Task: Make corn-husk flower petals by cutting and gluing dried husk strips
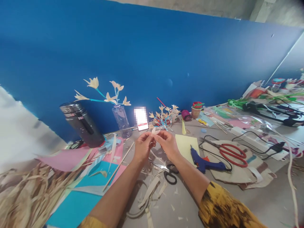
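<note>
Grey tabletop (268, 196) is strewn with husk scraps. At its far edge a flask (82, 125) and a bottle (121, 118) of flowers are stood, seemingly kept clear of the work. A glue gun (204, 161) and scissors (169, 172) are laid within reach. Above the middle a petal (154, 129) is pinched from both ends by left hand (142, 147) and right hand (167, 144).

Craft workshop: bench (266, 202) against blue wall, strewn with glue gun (204, 162), red scissors (231, 152), coloured paper sheets (95, 180), dried husk strips (26, 193), handmade flowers (104, 93).
</note>
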`<state>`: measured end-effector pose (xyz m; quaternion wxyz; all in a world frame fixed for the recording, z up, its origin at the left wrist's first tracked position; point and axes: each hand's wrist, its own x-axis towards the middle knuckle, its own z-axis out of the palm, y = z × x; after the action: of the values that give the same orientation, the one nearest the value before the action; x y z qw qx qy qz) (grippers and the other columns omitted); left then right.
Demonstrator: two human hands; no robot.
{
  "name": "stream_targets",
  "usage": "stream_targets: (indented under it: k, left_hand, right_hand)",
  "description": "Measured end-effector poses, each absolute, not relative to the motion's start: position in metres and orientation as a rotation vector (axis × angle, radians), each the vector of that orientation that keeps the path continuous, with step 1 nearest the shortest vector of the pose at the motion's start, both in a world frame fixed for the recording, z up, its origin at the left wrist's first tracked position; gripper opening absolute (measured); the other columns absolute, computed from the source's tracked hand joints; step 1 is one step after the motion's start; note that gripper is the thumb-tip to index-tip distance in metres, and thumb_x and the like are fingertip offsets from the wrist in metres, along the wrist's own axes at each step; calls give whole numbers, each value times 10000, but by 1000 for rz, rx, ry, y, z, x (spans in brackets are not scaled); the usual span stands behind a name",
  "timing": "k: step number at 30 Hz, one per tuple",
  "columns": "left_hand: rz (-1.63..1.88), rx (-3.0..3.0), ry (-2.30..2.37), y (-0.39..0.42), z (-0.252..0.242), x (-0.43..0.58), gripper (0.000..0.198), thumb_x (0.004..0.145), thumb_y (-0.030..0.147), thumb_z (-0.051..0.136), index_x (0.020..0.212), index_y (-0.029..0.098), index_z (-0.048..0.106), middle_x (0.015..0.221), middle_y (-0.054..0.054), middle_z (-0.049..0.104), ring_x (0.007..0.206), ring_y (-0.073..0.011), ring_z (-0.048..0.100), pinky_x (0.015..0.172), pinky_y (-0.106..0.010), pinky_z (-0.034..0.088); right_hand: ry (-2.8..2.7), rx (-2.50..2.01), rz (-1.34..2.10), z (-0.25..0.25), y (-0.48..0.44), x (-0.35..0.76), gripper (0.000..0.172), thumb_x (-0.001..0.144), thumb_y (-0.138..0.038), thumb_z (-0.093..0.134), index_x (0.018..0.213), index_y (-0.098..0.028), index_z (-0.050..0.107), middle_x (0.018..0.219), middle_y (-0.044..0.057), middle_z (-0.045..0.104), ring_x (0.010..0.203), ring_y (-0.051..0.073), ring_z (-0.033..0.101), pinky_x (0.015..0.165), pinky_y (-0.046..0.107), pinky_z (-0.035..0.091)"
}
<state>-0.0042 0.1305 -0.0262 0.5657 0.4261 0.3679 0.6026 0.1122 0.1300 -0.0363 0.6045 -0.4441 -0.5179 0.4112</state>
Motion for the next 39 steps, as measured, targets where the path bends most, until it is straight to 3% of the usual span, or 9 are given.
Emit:
stream_targets:
  k: [5, 16, 22, 33, 36, 39]
  left_hand:
    - [1416, 1009, 872, 128, -29, 1, 245, 688, 359, 762, 716, 170, 607, 545, 37, 556, 485, -83, 489, 514, -213, 399]
    - [1311, 985, 808, 126, -32, -1, 309, 673, 392, 810, 703, 146, 625, 571, 24, 569, 503, -80, 506, 516, -204, 399]
    - [1228, 925, 723, 126, -31, -6, 338, 678, 427, 802, 760, 134, 653, 694, -21, 631, 577, -101, 567, 569, -233, 467]
    - [1273, 897, 679, 129, -31, -8, 325, 673, 376, 841, 733, 149, 617, 625, 18, 590, 542, -81, 531, 549, -207, 453]
    - [1309, 852, 676, 132, -34, -9, 369, 642, 381, 868, 744, 156, 594, 638, 36, 574, 540, -68, 518, 526, -190, 438]
    - [1330, 807, 669, 134, -36, -10, 383, 629, 367, 880, 738, 156, 580, 663, 40, 570, 560, -67, 532, 530, -192, 451]
  right_hand:
    - [-1124, -971, 1062, -35, 127, 112, 279, 723, -436, 724, 688, -171, 644, 533, -51, 529, 450, 82, 376, 430, 221, 276]
    - [-936, -917, 1224, -34, 128, 113, 235, 659, -349, 740, 621, -172, 590, 465, -82, 442, 419, 60, 353, 406, 196, 225]
    - [-861, -819, 1414, -30, 127, 115, 282, 610, -372, 772, 648, -173, 576, 494, -68, 465, 435, 66, 406, 396, 181, 213]
    - [-822, -769, 1458, -29, 124, 113, 293, 585, -358, 810, 671, -149, 623, 546, -28, 570, 444, 41, 382, 382, 142, 222]
    - [-807, -800, 1433, -32, 125, 113, 328, 594, -389, 814, 736, -156, 633, 543, -56, 549, 383, 17, 299, 359, 147, 181]
    - [-822, -829, 1416, -36, 127, 113, 392, 649, -506, 778, 787, -166, 639, 454, -108, 417, 346, 23, 220, 347, 162, 151]
